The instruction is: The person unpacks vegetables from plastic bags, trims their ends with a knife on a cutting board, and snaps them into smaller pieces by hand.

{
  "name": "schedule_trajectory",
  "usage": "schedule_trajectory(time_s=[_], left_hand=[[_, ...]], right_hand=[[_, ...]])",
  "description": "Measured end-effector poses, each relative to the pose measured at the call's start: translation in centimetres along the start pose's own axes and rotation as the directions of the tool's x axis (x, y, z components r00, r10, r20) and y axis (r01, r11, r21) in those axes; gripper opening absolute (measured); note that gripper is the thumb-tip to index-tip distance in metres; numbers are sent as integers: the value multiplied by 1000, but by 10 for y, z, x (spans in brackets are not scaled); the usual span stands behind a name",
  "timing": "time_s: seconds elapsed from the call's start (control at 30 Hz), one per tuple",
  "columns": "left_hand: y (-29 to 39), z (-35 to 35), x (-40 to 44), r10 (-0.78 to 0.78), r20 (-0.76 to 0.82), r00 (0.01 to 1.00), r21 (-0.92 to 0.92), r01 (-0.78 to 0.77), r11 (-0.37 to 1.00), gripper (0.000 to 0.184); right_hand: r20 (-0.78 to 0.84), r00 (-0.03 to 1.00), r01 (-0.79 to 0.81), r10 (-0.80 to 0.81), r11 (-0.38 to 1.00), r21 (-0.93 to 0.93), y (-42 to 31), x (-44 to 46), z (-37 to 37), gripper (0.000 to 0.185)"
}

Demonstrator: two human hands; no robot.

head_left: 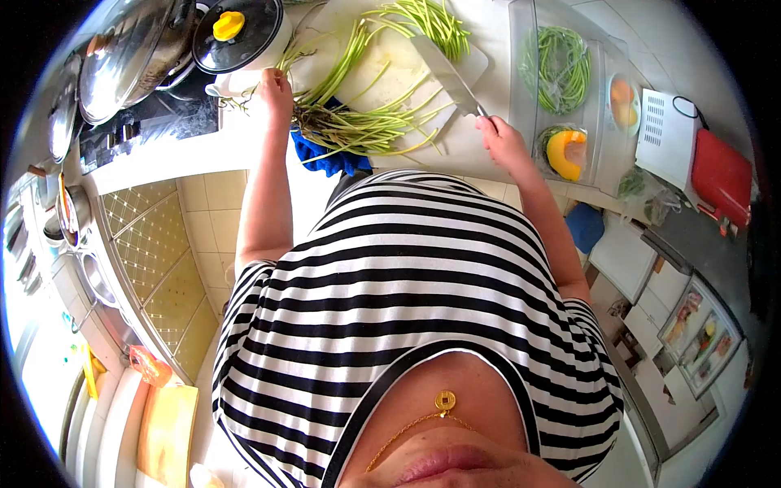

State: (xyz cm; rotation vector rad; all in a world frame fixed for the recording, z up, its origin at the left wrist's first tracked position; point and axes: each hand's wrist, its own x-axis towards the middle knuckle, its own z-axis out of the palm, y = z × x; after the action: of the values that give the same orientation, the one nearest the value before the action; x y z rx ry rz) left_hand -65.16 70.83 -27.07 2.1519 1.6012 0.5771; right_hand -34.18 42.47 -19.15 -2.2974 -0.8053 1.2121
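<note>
My right hand [502, 140] is closed around the handle of a knife [447, 75], whose wide blade points up and left over a white cutting board [476, 71]. At the counter's left part, my left hand [277, 91] is closed at the root ends of some green stems; what exactly its fingers pinch is too small to make out. A bundle of long green stems [366, 130] lies along the board's near edge, over a blue cloth [329, 156]. More green stems [431, 28] lie curved at the board's far side.
A pot with a black lid [236, 37] stands behind my left hand, near the stove [163, 122] and a large glass-lidded pan [134, 57]. To the right, a clear tray [521, 106] holds bagged green beans [563, 69] and a pumpkin piece [563, 154]. Farther right is a white appliance [663, 130].
</note>
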Motion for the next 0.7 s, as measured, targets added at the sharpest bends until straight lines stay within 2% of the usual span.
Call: schedule_trajectory(time_s=[0.03,0.07,0.1,0.17,0.23,0.3,0.33,0.4,0.43,0.5,0.57,0.63,0.7], left_hand=[[3,-3,2,26,-18,1000,124,-23,992,14],[9,-4,-2,189,-121,975,310,-143,940,16],[15,-5,-3,188,-122,975,310,-143,940,16],[31,-6,-4,293,-49,955,271,-270,924,15],[56,1,-10,309,95,946,97,-318,943,9],[69,13,-16,348,211,913,13,-359,933,12],[66,19,-16,350,212,912,12,-361,933,12],[59,32,-15,317,199,927,166,-351,922,18],[58,30,-14,319,200,926,165,-353,921,18],[53,23,-9,187,247,951,-70,-174,982,25],[48,14,-3,51,313,949,-75,-29,997,28],[45,4,-4,4,238,971,-95,20,995,23],[40,4,-3,23,192,981,-27,-18,999,19]], right_hand=[[-15,999,-44,44,999,12,0,0,-3,40],[-15,999,-44,44,999,11,3,2,-4,40],[-24,999,-30,29,999,-16,9,4,-4,40],[-32,999,-17,15,999,-45,12,4,-3,40],[-79,995,50,-60,991,-120,11,-2,1,41],[-67,996,54,-61,994,-97,10,-8,7,41],[-57,996,57,-62,996,-73,7,-12,9,42],[-45,997,60,-65,994,-94,1,-20,11,41],[-31,997,66,-70,991,-115,-1,-24,10,41],[-37,995,92,-97,990,-109,3,-27,13,40],[-38,992,117,-121,988,-103,5,-31,13,40],[-22,993,114,-117,988,-108,5,-35,13,40],[-23,995,98,-101,989,-107,6,-38,13,40]])
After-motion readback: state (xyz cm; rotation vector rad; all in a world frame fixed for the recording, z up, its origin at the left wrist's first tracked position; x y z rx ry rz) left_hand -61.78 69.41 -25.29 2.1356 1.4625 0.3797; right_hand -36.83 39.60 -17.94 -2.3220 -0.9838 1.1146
